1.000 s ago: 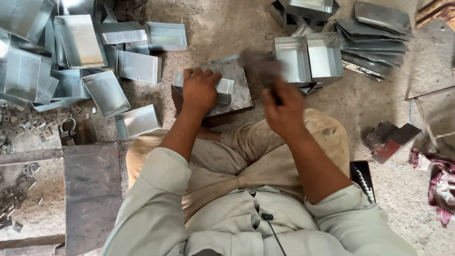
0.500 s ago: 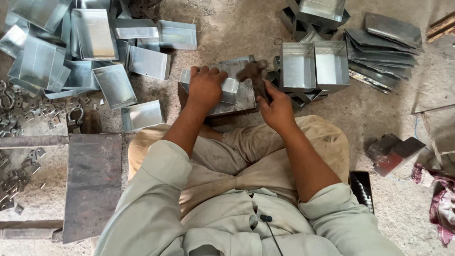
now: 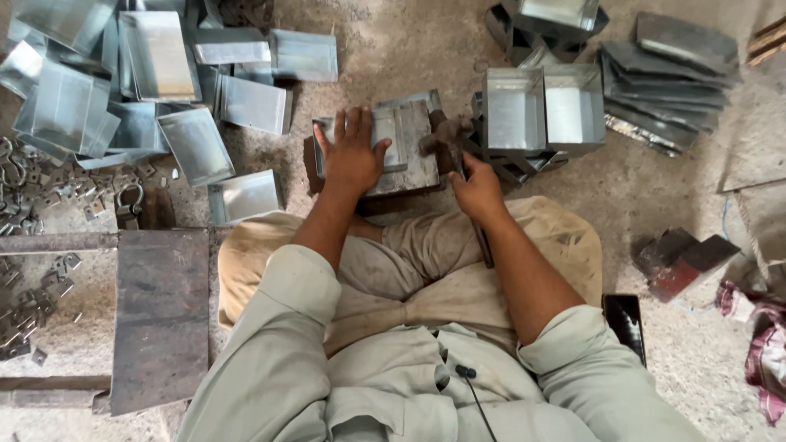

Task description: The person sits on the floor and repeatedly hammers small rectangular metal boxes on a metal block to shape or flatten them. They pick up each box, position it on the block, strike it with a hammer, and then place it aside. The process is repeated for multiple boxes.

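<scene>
The person sits cross-legged on the dusty concrete floor (image 3: 393, 49), looking down at a small grey sheet-metal tray (image 3: 391, 139) that lies on a flat square steel plate (image 3: 419, 155), itself resting on a dark wooden block (image 3: 385, 200) just in front of the knees. The left hand (image 3: 354, 151) lies flat and open on the tray, fingers spread, pressing it down. The right hand (image 3: 476, 188) is closed around the wooden handle of a rusty brown hammer (image 3: 442, 135), whose head sits at the plate's right edge, just beside the tray.

To the right of the hammer, two finished shiny rectangular metal boxes (image 3: 544, 110) stand side by side on darker ones, near a stack of flat grey metal sheets (image 3: 671, 74). To the left, a loose heap of folded shiny metal trays (image 3: 147, 90) covers the floor. A dark phone (image 3: 626, 323) lies by the right elbow.
</scene>
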